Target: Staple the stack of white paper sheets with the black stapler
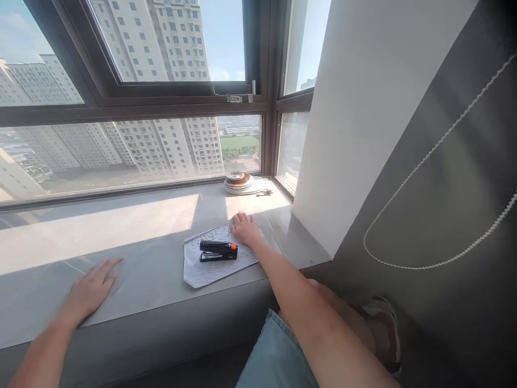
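Observation:
My right hand [245, 227] lies flat with fingers stretched out on the far right part of some printed paper sheets [210, 269] on the grey window sill [153, 269]. A black stapler with an orange end [218, 250] rests on the sheets, just left of that hand and apart from it. My left hand [92, 288] is flat on the bare sill near its front edge, fingers spread, holding nothing, well to the left of the paper.
A stack of round flat discs [239, 182] and a small dark item [264, 192] sit at the sill's far right corner by the window. A white wall pillar [363, 118] and a grey blind with bead chain [436, 161] stand to the right. My knee and shoe [379, 328] are below.

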The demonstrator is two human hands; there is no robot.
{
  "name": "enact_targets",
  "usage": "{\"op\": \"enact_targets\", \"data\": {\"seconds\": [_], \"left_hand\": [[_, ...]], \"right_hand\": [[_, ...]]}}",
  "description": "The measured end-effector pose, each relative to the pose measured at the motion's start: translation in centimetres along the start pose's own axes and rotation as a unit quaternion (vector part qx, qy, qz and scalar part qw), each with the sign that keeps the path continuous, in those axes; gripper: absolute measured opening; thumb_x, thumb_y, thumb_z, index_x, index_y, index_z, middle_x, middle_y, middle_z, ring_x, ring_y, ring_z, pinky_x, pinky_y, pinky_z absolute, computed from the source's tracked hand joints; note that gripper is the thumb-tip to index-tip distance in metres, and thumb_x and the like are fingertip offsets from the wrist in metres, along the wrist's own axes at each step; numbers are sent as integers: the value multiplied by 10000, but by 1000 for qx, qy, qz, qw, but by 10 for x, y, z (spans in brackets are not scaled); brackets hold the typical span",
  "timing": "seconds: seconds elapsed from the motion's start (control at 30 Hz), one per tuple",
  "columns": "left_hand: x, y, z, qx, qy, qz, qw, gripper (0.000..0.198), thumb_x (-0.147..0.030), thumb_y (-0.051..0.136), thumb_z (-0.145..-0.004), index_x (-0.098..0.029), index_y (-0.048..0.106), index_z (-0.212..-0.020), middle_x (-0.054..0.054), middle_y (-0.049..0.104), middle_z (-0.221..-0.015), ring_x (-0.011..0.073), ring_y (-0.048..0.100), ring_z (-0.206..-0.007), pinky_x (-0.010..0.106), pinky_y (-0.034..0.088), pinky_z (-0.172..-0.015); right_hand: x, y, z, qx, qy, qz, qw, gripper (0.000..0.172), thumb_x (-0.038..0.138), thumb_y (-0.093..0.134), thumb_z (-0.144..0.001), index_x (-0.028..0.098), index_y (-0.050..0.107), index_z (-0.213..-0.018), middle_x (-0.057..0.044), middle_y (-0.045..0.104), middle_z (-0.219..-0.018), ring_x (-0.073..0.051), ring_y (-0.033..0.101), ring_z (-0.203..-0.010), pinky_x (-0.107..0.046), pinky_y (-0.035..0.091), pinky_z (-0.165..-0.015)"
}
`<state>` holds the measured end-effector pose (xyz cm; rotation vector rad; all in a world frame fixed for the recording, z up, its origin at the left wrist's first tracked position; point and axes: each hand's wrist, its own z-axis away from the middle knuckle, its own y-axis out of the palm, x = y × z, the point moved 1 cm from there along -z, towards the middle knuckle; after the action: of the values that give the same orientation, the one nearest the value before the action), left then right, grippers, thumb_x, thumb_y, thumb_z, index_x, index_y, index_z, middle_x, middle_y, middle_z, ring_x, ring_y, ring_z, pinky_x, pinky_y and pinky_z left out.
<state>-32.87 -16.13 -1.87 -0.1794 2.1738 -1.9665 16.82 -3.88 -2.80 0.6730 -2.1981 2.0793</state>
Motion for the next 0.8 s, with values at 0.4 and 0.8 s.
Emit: {"op": "enact_targets", "data": {"seconds": [0.4, 0.8], "left_hand": [[52, -9, 14, 1, -175, 1, 985, 613, -486, 172, -937, -378, 461, -1467, -13, 589, -1499, 307, 561, -1309, 501, 387, -1110], [29, -32, 32, -49, -145, 20, 988, 567, -362, 434, -848, -255, 639, -1365, 108, 768, -925, 346, 680, -833, 376, 489, -719]], "right_hand": [[173, 66, -43, -30, -83, -66, 994, 660, 411, 303, -1052, 2, 351, -1567, -225, 209, -1686, -308, 163, -1584, -591, 103, -1270], [145, 49, -19, -44, -68, -62, 995, 664, 366, 320, -1054, 25, 240, -1617, -203, 137, -1709, -279, 78, -1601, -544, 114, -1275]]}}
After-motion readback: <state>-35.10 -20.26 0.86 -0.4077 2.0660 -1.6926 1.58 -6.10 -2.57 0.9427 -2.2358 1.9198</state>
